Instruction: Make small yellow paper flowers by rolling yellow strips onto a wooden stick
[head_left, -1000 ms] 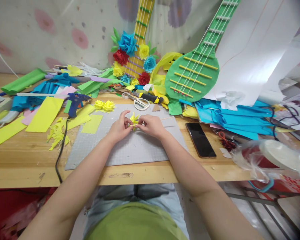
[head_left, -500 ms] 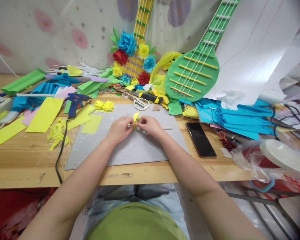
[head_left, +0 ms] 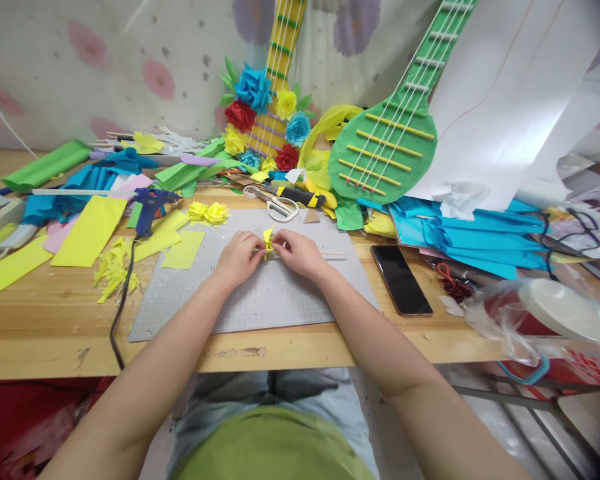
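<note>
Between my two hands, above the grey cutting mat (head_left: 280,300), is a small yellow paper flower (head_left: 269,240). My left hand (head_left: 241,257) pinches it from the left with thumb and forefinger. From the other side, my right hand (head_left: 299,251) has its fingertips closed on the flower. A thin stick (head_left: 334,255) shows to the right of my right hand; whether it joins the flower is hidden. Finished yellow paper flowers (head_left: 209,213) lie at the mat's upper left edge. A yellow paper square (head_left: 183,249) rests left of my left hand.
A blue glue gun (head_left: 151,210) with a black cord stands at left, near yellow paper scraps (head_left: 115,270). Scissors (head_left: 281,209) and a yellow-black cutter (head_left: 303,197) lie beyond my hands. A phone (head_left: 401,280) lies at right. A green paper instrument (head_left: 385,150) leans behind.
My fingers have shifted slightly on the yellow paper flower, and its petals are turned differently. More of the stick shows to the right. Both hands stay in nearly the same place.
</note>
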The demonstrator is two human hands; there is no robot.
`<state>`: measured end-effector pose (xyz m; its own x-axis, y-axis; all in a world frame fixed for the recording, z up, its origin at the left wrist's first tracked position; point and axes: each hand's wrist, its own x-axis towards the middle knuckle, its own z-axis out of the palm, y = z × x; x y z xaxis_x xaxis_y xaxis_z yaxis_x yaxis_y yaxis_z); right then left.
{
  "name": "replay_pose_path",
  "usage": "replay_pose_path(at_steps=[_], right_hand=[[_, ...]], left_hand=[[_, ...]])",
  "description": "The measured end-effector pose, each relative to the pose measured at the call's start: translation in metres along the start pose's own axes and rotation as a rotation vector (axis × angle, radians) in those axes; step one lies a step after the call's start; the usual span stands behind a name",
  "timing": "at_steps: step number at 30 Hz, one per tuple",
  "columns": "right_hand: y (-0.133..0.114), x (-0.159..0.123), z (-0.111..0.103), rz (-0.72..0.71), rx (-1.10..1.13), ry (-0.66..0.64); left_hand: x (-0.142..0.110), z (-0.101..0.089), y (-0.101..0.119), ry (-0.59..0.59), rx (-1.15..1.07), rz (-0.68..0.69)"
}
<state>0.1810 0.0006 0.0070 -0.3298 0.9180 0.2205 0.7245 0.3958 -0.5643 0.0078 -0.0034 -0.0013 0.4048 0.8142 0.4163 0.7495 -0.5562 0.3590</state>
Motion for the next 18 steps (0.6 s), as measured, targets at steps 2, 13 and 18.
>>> replay_pose_path(at_steps=[2,13,18], right_hand=[[-0.0026,-0.0016,-0.0012,-0.104,-0.048,0.010],[0.0017,0.0012,0.0044,-0.145,-0.138,-0.051],[0.0010,0.0014,0.0062,-0.148,-0.146,-0.056]], left_hand=[[0.0001,0.0016,-0.0013,-0.006,0.017,-0.018],[0.0011,0.0035,-0.0015,-0.052,0.060,0.017],[0.0010,0.0010,-0.0020,-0.042,0.027,-0.007]])
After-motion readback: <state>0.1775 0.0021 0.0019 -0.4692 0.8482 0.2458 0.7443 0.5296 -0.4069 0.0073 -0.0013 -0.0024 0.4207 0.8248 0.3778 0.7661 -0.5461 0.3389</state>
